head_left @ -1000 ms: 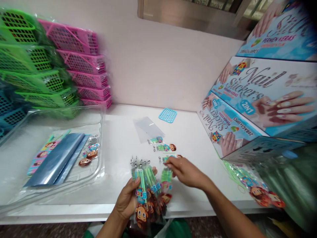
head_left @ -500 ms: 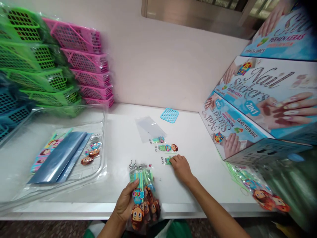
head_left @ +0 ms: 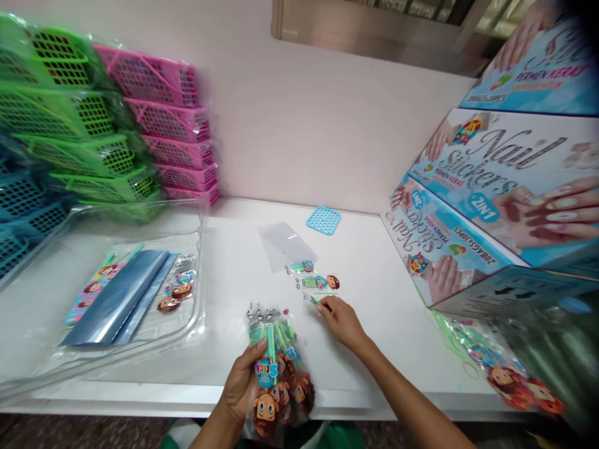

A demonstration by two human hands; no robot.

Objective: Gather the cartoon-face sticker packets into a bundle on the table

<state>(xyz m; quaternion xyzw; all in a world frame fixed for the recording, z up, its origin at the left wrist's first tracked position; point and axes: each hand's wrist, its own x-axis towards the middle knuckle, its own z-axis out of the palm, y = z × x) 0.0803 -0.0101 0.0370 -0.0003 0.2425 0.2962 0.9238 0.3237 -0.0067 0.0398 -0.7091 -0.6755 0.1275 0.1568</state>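
My left hand (head_left: 246, 378) grips a bunch of clear candy-stick packets (head_left: 269, 368) with green and blue sticks and brown-haired cartoon heads, at the table's front edge. On the table, my right hand (head_left: 340, 319) has thumb and fingers pinched on a small packet (head_left: 313, 300) of green sticks, mostly hidden by the fingers. Just beyond it lies a packet with a cartoon head (head_left: 321, 282), and farther off another packet (head_left: 302, 267). A clear plastic sheet (head_left: 286, 242) rests behind these.
A clear plastic tray (head_left: 202, 249) on the left holds blue foil (head_left: 116, 299) and packets. Wrapped green baskets (head_left: 93, 156) and pink baskets (head_left: 173, 121) are stacked behind. A blue lattice piece (head_left: 323, 220) lies near the wall. Nail sticker boxes (head_left: 491, 181) stand on the right.
The packet under my right hand has tilted, its near end lifted in the fingers. My left hand still holds the bunch. The whole view has shifted slightly.
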